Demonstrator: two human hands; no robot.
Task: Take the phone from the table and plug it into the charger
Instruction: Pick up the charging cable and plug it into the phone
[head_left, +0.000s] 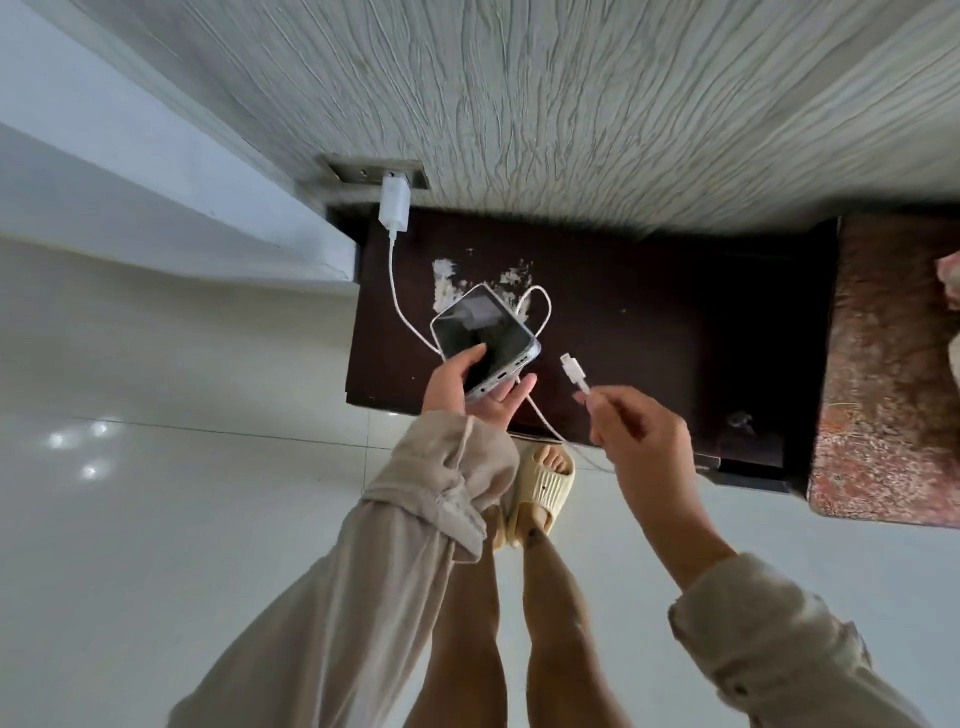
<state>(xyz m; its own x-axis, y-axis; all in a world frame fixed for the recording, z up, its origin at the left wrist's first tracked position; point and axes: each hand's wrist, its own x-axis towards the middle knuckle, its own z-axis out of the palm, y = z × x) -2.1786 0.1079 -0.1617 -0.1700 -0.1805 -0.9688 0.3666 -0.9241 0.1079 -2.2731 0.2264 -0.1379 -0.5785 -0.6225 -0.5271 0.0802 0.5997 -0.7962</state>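
My left hand (475, 389) holds a phone (483, 338) with a dark screen, lifted above the dark table (649, 322), its charging port facing toward me. My right hand (639, 431) pinches the white charger cable just behind its plug (574, 370); the plug tip points up and left, a short gap away from the phone's port. The cable (397, 291) loops over the table and runs up to a white charger adapter (395, 208) sitting in a wall socket (379, 174).
The dark table stands against a textured wall (571, 104) and has white scuff marks (447, 283) on top. A reddish patterned surface (893, 374) adjoins it on the right. Pale glossy floor tiles (182, 415) lie to the left; my sandalled foot (545, 483) is below the table edge.
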